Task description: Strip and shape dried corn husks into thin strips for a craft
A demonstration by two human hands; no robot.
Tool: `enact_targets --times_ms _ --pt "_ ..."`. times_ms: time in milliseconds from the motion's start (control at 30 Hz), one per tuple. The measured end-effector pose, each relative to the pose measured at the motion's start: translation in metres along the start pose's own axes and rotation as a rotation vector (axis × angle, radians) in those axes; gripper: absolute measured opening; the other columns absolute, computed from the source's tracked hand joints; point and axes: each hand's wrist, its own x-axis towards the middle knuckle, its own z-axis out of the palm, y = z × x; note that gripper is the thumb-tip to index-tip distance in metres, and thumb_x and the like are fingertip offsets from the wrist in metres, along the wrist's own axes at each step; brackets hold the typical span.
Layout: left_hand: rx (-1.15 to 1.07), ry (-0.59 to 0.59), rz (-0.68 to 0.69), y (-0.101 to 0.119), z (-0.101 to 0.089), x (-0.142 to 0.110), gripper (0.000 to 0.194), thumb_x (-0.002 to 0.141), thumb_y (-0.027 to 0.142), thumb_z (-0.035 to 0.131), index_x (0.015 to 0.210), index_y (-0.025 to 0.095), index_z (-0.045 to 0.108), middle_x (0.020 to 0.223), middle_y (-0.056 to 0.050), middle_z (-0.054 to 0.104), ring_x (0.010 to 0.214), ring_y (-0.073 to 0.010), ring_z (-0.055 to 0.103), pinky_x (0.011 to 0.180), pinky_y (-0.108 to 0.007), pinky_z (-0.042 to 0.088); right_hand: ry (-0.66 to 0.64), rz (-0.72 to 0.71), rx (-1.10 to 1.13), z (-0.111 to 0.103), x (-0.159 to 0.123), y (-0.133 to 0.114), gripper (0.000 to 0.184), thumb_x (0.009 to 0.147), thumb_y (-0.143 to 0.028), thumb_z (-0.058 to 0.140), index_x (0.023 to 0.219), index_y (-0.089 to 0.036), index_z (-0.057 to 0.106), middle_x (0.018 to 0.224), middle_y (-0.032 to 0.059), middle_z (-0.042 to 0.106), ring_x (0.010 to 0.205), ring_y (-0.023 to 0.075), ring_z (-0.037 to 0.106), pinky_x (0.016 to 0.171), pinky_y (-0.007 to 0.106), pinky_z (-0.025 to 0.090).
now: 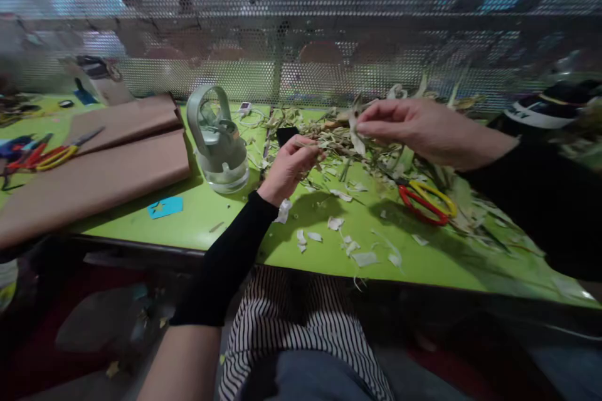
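My right hand (409,128) pinches a pale, withered leaf-like piece (357,135) between thumb and fingertips, above a heap of dried plant scraps (338,144). To its left, my left hand (294,166) is closed at the near edge of that heap. Its fingers are pressed together, and I cannot make out what is between them. Scissors with red and yellow handles (426,203) lie below my right hand, their blades partly covered by the scraps. A dark flat object (286,135) shows just behind my left hand.
A pale green water bottle (219,144) stands to the left. Beyond it are folded brown paper (132,163), a blue card (165,207) and more scissors (66,153). A dark bottle (536,109) is at the right. A perforated metal panel (301,31) borders the green table (291,250).
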Motion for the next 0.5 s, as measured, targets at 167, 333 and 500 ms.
enact_targets --times_ms 167,333,500 --pt "-0.064 -0.08 -0.022 -0.003 0.002 -0.001 0.023 0.078 0.017 0.075 0.077 0.018 0.052 0.06 0.007 0.058 0.054 -0.003 0.056 0.056 -0.016 0.037 -0.057 -0.073 -0.074 0.033 0.011 0.005 0.042 0.078 -0.061 0.073 0.083 -0.02 0.069 0.074 0.0 0.061 0.067 0.0131 0.047 0.063 0.032 0.033" --pt "-0.121 -0.104 -0.06 -0.005 -0.001 0.002 0.029 0.072 0.023 0.081 0.076 0.019 0.052 0.061 0.007 0.058 0.059 -0.0066 0.062 0.056 -0.017 0.04 -0.017 -0.005 0.017 0.039 0.016 0.016 0.043 0.076 -0.063 0.073 0.084 -0.021 0.067 0.067 -0.0024 0.055 0.059 0.0108 0.04 0.057 0.029 0.028" --pt "-0.236 -0.115 -0.052 -0.004 0.002 0.0 0.027 0.072 0.019 0.078 0.074 0.019 0.051 0.065 0.005 0.061 0.065 -0.0086 0.066 0.078 -0.025 0.053 -0.031 0.019 0.012 0.037 0.015 0.025 0.047 0.072 -0.066 0.074 0.081 -0.02 0.067 0.068 -0.0017 0.056 0.06 0.0112 0.041 0.058 0.029 0.028"
